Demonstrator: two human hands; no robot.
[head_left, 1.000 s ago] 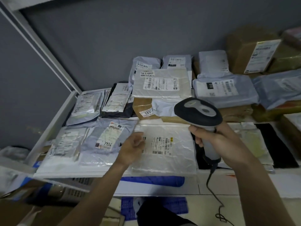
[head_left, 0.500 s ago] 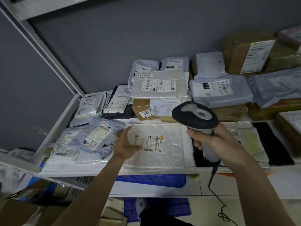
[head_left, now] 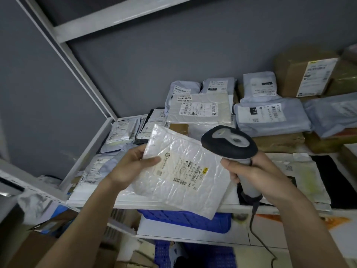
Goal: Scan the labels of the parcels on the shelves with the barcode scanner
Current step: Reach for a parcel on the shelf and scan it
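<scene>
The left hand pinched a flat, crinkled white bubble mailer at its upper-left corner, thumb on top, above the shelf; its long axis ran diagonally from upper left to lower right, label facing up; the right hand curled round the grey handle of the barcode scanner, whose black head pointed up-left over the mailer; soft grey poly parcels and brown boxes lay behind.

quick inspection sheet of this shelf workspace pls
surface: white shelf, crowded with parcels
job's things: white bubble mailer lifted off the shelf, label facing up; barcode scanner above its right edge
clutter: grey poly bags and a brown box at the back; blue crate below
hands: left hand grips the mailer; right hand grips the scanner
cables: scanner cord hangs down
surroundings: grey wall
</scene>
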